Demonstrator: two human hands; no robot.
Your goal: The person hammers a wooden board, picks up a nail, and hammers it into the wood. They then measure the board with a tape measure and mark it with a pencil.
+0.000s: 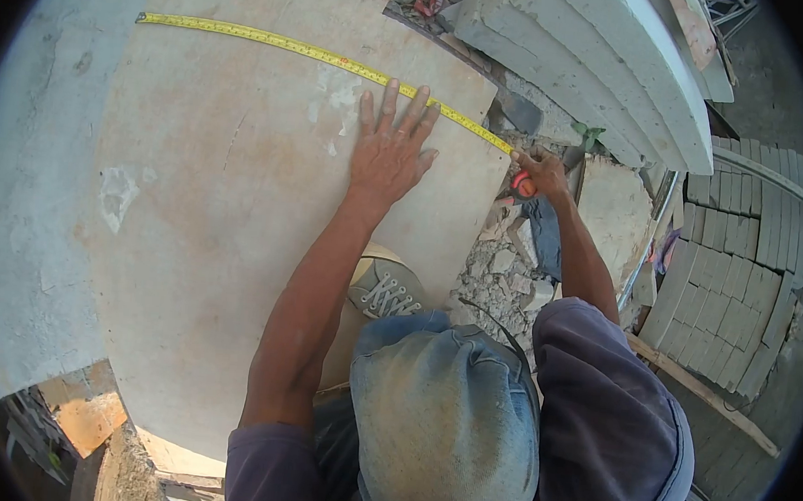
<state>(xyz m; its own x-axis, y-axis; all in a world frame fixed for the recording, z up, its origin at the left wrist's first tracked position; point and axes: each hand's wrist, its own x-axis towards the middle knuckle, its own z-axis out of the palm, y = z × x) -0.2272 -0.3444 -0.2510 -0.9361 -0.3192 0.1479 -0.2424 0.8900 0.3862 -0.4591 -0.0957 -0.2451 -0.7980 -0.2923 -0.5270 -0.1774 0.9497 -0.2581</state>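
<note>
A yellow tape measure (295,46) is drawn out across a large, stained board (238,193), its end hook near the board's upper left. My left hand (390,152) lies on the board with fingers spread, the fingertips touching or just beside the tape's lower edge. At the board's right edge, my right hand (545,174) is closed round the red and black tape case, partly hidden by the fingers. The blade runs from there to the left in a slight curve. One grey laced shoe (385,287) stands on the board below my left hand.
Broken rubble (503,267) lies right of the board. Large pale blocks (582,68) lean at the upper right. Stacked grey blocks (724,292) stand at far right, near a wooden strip (703,393). Debris and an orange-brown piece (91,422) sit at the lower left.
</note>
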